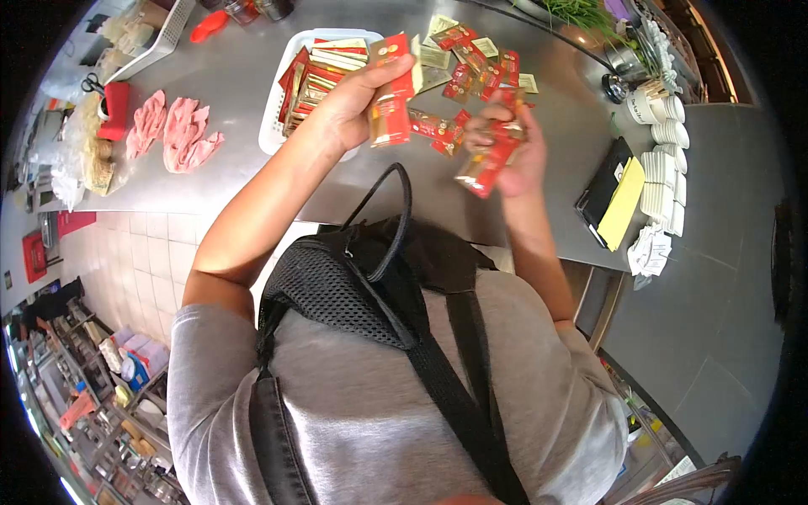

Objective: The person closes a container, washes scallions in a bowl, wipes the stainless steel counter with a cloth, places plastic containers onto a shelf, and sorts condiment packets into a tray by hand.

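My left hand [358,97] is closed on several red and gold sachets [390,122], held upright above the near right side of a white basket [271,126]. Inside that basket, more red and cream sachets [316,88] stand packed in rows. To the right, my right hand [518,147] grips another red and gold sachet [486,168], slightly blurred; whether it holds more than one I cannot tell. Between and beyond both hands, loose sachets [463,82] lie scattered on the steel table, some red side up, others pale side up.
Pink cloths [187,135] lie on the steel table [240,181] at left, near a red holder [115,109] with scissors. On the right are a black folder [599,189] with a yellow sheet, stacked white cups [661,181] and a black cable [551,34]. Green stalks [581,13] sit at the back.
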### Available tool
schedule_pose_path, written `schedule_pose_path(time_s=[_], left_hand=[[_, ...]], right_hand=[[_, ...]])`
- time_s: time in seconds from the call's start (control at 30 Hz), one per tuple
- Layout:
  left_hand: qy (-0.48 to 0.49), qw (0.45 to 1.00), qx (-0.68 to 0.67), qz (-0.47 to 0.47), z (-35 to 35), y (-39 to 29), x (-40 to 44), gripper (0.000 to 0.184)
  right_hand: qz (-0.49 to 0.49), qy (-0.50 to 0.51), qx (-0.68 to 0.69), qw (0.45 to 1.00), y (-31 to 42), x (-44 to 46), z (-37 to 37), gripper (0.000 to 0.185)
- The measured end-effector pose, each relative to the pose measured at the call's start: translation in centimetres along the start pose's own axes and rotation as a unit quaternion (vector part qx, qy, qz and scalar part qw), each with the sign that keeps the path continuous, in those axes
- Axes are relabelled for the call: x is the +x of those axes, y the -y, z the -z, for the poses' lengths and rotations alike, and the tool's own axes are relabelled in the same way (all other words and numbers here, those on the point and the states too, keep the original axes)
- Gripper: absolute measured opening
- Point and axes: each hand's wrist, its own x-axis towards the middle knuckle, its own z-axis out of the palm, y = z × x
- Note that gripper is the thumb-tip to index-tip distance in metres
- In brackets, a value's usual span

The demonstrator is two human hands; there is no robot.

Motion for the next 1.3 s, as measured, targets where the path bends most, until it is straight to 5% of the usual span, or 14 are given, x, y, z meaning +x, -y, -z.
schedule_pose_path(time_s=[0.1, 0.2, 0.33, 0.47, 0.53, 0.6, 0.63, 0.77, 0.9, 1.0, 1.13, 1.2, 1.3], left_hand=[[-0.044, 0.999, 0.029, -0.001, 2.1, -0.2, -0.4, 0.031], [-0.037, 0.996, 0.073, -0.030, 2.3, -1.0, -1.8, 0.031], [-0.028, 0.981, 0.080, -0.176, 4.2, -1.8, -1.0, 0.039], [0.039, 0.864, 0.316, -0.389, 7.7, -2.6, 0.0, 0.048], [0.046, 0.882, 0.342, -0.322, 11.0, -2.2, 0.6, 0.062], [0.024, 0.816, 0.438, -0.377, 12.7, -1.7, 0.3, 0.065], [0.035, 0.864, 0.372, -0.337, 13.0, -1.5, -0.3, 0.068], [0.029, 0.806, 0.473, -0.355, 14.9, -1.4, -0.7, 0.083], [0.037, 0.699, 0.585, -0.410, 14.3, -2.4, -2.2, 0.108], [0.070, 0.684, 0.595, -0.417, 14.0, -2.9, -2.2, 0.112], [0.099, 0.757, 0.499, -0.411, 14.5, -3.5, -1.6, 0.119], [0.108, 0.859, 0.336, -0.370, 14.3, -3.5, -1.3, 0.089], [0.097, 0.956, 0.061, -0.270, 13.4, -4.0, -1.6, 0.048]], right_hand=[[0.001, 0.038, 0.101, 0.994, -4.5, 3.6, 1.1, 0.036], [0.069, -0.091, 0.007, 0.993, -8.3, 5.9, -2.5, 0.032], [0.167, -0.135, -0.046, 0.976, -10.8, 10.8, -3.9, 0.032], [0.140, -0.071, -0.244, 0.957, -14.3, 13.5, -3.9, 0.031], [0.141, -0.057, -0.340, 0.928, -15.8, 14.1, -2.6, 0.046], [0.138, -0.025, -0.417, 0.898, -17.0, 13.9, -2.8, 0.055], [0.129, -0.016, -0.468, 0.874, -17.2, 13.9, -2.6, 0.065], [0.223, -0.059, -0.571, 0.788, -19.3, 13.4, -2.0, 0.073], [0.070, -0.126, -0.531, 0.835, -19.3, 12.9, -1.8, 0.068], [0.040, -0.144, -0.549, 0.822, -19.0, 13.3, -1.9, 0.060], [0.110, -0.146, -0.445, 0.876, -18.8, 13.8, -2.3, 0.050], [0.108, -0.188, -0.253, 0.943, -17.3, 14.1, -2.7, 0.042], [0.257, -0.150, -0.225, 0.928, -17.1, 15.1, -5.3, 0.043]])
